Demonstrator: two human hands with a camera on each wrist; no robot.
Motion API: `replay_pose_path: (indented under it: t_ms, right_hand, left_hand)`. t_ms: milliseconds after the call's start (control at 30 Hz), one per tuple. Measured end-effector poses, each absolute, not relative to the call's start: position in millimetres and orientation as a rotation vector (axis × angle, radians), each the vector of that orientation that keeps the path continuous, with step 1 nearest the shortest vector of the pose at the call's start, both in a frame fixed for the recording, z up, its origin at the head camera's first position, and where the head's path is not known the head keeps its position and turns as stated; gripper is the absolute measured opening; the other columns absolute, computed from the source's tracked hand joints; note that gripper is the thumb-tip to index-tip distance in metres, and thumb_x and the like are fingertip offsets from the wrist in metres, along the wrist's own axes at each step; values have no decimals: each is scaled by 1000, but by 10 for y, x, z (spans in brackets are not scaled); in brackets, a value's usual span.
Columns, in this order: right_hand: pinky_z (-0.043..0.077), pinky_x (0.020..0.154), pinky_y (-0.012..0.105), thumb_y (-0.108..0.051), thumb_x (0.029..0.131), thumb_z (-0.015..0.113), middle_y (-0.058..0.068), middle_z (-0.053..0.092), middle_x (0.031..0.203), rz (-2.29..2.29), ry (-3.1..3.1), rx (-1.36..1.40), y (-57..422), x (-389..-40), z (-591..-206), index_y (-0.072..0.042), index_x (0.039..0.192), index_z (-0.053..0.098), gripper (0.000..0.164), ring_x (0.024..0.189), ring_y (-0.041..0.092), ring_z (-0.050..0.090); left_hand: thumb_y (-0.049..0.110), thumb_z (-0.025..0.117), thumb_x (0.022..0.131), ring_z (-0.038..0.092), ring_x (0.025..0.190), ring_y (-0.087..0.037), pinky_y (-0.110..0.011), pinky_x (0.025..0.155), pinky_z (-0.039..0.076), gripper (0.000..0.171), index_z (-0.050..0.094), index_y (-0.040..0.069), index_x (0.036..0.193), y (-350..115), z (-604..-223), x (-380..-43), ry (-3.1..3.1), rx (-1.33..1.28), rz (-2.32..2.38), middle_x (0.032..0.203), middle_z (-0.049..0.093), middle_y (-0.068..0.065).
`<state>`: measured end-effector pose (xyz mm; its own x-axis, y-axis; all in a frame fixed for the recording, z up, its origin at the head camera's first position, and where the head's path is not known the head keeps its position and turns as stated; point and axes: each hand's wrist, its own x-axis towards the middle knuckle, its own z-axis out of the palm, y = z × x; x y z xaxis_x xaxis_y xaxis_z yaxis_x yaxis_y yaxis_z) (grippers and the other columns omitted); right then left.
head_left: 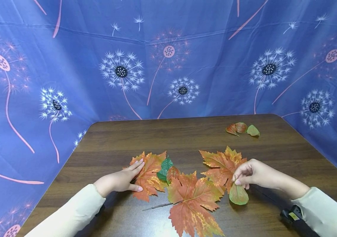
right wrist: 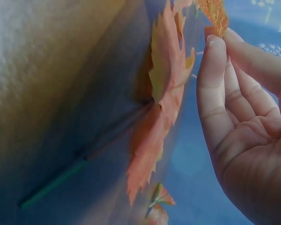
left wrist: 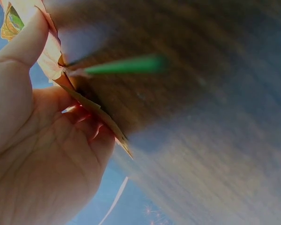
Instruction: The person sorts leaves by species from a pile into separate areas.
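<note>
My left hand (head_left: 123,179) rests with fingers fairly straight on an orange maple leaf (head_left: 149,172), at the left of a row of leaves. In the left wrist view that leaf's edge lies along the fingers, with a blurred green stem tip (left wrist: 126,64) beside it. My right hand (head_left: 251,174) pinches a small rounded green-orange leaf (head_left: 238,195) between thumb and fingertips; it hangs at the front edge of the right maple leaf (head_left: 223,164). Lowest in the row lies a large maple leaf (head_left: 194,204). A dark green leaf (head_left: 164,168) and a small reddish leaf (head_left: 173,172) sit between the left and lowest ones.
Towards the back right of the brown wooden table (head_left: 156,136) lie two reddish leaves (head_left: 236,128) and a green leaf (head_left: 253,130). A blue cloth (head_left: 215,82) with printed dandelions hangs behind. The lowest maple leaf's thin stem (head_left: 157,206) points left.
</note>
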<state>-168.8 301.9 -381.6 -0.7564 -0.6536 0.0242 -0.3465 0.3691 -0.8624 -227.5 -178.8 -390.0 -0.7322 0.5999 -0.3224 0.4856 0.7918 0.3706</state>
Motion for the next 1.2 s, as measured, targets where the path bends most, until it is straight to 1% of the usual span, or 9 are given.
replay_pose_path:
  t_ms: [133, 300, 433, 500, 700, 800, 900, 1033, 1200]
  right_hand:
    - [54, 53, 34, -3, 91, 63, 14, 66, 70, -1341, 2367, -851, 3054, -1702, -3749, 3, 94, 69, 9, 60, 11, 62]
    - [54, 54, 33, -3, 91, 63, 2, 69, 72, -1320, 2463, -819, 3114, -1748, -3658, 3, 96, 69, 10, 61, 9, 63]
    - [55, 56, 35, -3, 92, 63, -6, 69, 75, -1326, 2504, -756, 3179, -1802, -3602, 6, 98, 68, 13, 62, 8, 64]
    - [55, 57, 35, -4, 92, 62, -9, 68, 75, -1339, 2526, -703, 3211, -1828, -3575, 8, 100, 67, 15, 63, 8, 65]
    - [56, 60, 34, -4, 94, 61, -8, 70, 79, -1384, 2550, -628, 3270, -1891, -3521, 13, 104, 64, 21, 66, 10, 65]
    - [56, 61, 33, -5, 93, 62, -7, 69, 77, -1421, 2573, -566, 3273, -1914, -3525, 15, 104, 62, 23, 65, 10, 64]
    - [56, 62, 34, -7, 93, 63, -6, 69, 76, -1462, 2603, -481, 3272, -1941, -3535, 13, 106, 62, 24, 65, 11, 64]
    - [57, 65, 34, -10, 92, 65, -5, 71, 79, -1499, 2654, -368, 3306, -1981, -3546, 10, 107, 64, 25, 67, 12, 65]
    - [56, 67, 32, -13, 93, 65, -9, 71, 84, -1466, 2721, -289, 3409, -2022, -3539, 10, 108, 64, 28, 70, 12, 66]
  left_hand:
    - [43, 64, 88, 14, 149, -36, -56, 112, 29, 92, 14, 6, 156, -1784, -3896, -2276, 2551, 815, 366, 163, 7, -14]
    - [43, 65, 88, 15, 148, -36, -56, 111, 29, 92, 14, 6, 156, -1780, -3884, -2281, 2556, 816, 361, 163, 7, -15]
    - [42, 65, 89, 15, 148, -37, -57, 111, 29, 92, 14, 5, 156, -1778, -3880, -2285, 2554, 825, 366, 163, 7, -16]
    - [41, 65, 89, 15, 148, -37, -57, 111, 30, 92, 14, 5, 156, -1778, -3879, -2284, 2555, 829, 368, 163, 7, -16]
    - [42, 66, 88, 16, 148, -36, -55, 111, 30, 92, 15, 5, 156, -1768, -3870, -2282, 2559, 813, 356, 163, 7, -15]
    - [42, 65, 88, 16, 148, -37, -55, 111, 30, 92, 15, 6, 156, -1757, -3861, -2276, 2554, 799, 356, 163, 7, -14]
    - [43, 65, 88, 17, 148, -37, -55, 111, 30, 92, 15, 7, 156, -1758, -3860, -2270, 2549, 783, 363, 164, 6, -14]
    - [44, 65, 88, 18, 147, -37, -56, 111, 31, 92, 15, 8, 156, -1769, -3863, -2262, 2546, 773, 362, 164, 6, -13]
    - [43, 65, 88, 18, 147, -39, -57, 111, 30, 92, 15, 6, 156, -1762, -3863, -2264, 2544, 793, 378, 163, 6, -14]
